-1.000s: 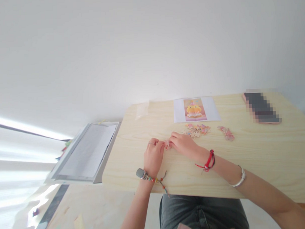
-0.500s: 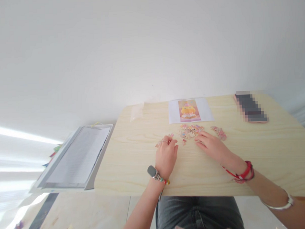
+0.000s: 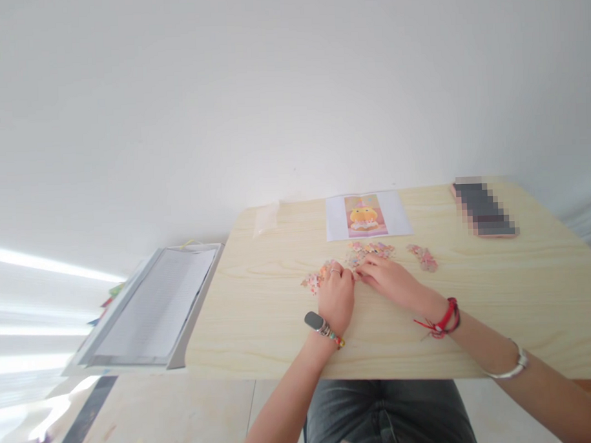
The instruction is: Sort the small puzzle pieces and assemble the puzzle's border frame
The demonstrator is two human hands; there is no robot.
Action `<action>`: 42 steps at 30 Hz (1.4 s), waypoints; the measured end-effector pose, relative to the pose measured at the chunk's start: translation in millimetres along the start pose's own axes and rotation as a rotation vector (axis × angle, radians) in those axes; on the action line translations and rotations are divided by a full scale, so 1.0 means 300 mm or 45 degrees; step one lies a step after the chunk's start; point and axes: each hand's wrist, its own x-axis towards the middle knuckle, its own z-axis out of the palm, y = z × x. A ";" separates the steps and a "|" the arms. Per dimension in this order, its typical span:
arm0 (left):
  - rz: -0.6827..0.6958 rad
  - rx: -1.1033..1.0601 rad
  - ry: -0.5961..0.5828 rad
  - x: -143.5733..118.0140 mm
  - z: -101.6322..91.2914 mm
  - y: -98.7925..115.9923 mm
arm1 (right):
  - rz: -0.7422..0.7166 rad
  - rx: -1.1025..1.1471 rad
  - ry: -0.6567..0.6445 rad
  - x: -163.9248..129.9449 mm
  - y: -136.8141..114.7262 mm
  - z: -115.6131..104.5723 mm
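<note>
Fingertips of the left hand (image 3: 335, 292) and right hand (image 3: 387, 279) meet at centre frame, curled and apparently pinching a small puzzle piece (image 3: 355, 275) on the wooden table (image 3: 521, 291), though whether they truly grip it cannot be told at this size. Loose puzzle pieces (image 3: 371, 250) lie just above the knuckles, a joined cluster (image 3: 313, 282) to the left; matching colours against the reference picture (image 3: 366, 216) and pressing flat would likely serve best. No writing is legible; a phone (image 3: 484, 210) sits upper right.
</note>
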 end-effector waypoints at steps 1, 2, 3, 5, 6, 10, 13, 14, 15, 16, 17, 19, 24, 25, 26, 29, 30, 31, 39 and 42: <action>0.022 0.002 0.015 0.000 0.005 -0.002 | -0.001 0.007 -0.011 0.000 0.001 -0.002; 0.044 0.003 0.030 0.000 0.008 -0.003 | 0.001 0.014 -0.025 0.001 0.002 -0.004; 0.064 0.001 0.045 0.000 0.011 -0.004 | 0.006 0.018 -0.039 0.001 0.003 -0.008; 0.095 -0.014 0.071 -0.003 0.010 -0.005 | 0.016 0.027 -0.063 0.000 0.004 -0.017; 0.102 -0.024 0.083 -0.005 0.008 -0.006 | 0.018 0.034 -0.068 -0.001 0.005 -0.022; 0.132 -0.057 0.139 -0.017 -0.014 -0.007 | -0.010 0.091 -0.056 -0.013 0.006 -0.043; 0.181 -0.097 0.188 -0.023 -0.026 -0.005 | -0.028 0.120 -0.034 -0.034 0.011 -0.059; 0.200 -0.114 0.204 -0.021 -0.027 -0.002 | -0.029 0.119 -0.020 -0.045 0.015 -0.066; 0.224 -0.131 0.216 -0.018 -0.026 0.004 | -0.028 0.110 -0.002 -0.059 0.020 -0.074; 0.256 -0.145 0.224 -0.012 -0.023 0.012 | -0.026 0.092 0.019 -0.075 0.027 -0.082; 0.298 -0.154 0.227 -0.003 -0.020 0.024 | -0.018 0.062 0.042 -0.094 0.037 -0.092; 0.407 -0.155 0.217 0.023 -0.011 0.057 | 0.010 -0.015 0.087 -0.138 0.062 -0.113; 0.647 -0.098 0.119 0.120 0.010 0.173 | 0.125 -0.087 0.199 -0.249 0.147 -0.164; 0.669 -0.092 0.094 0.139 0.014 0.196 | 0.155 -0.086 0.209 -0.265 0.163 -0.173; 0.680 -0.089 0.073 0.158 0.019 0.218 | 0.184 -0.087 0.214 -0.277 0.178 -0.180; 0.669 -0.075 0.042 0.202 0.038 0.267 | 0.262 -0.106 0.226 -0.294 0.215 -0.194; 0.660 -0.067 0.042 0.212 0.046 0.278 | 0.282 -0.116 0.226 -0.296 0.225 -0.195; 0.656 -0.059 0.043 0.221 0.053 0.287 | 0.297 -0.124 0.223 -0.296 0.235 -0.194; 0.663 -0.024 0.050 0.239 0.078 0.306 | 0.322 -0.154 0.184 -0.297 0.273 -0.177; 0.650 -0.034 0.056 0.231 0.059 0.291 | 0.319 -0.159 0.206 -0.295 0.249 -0.191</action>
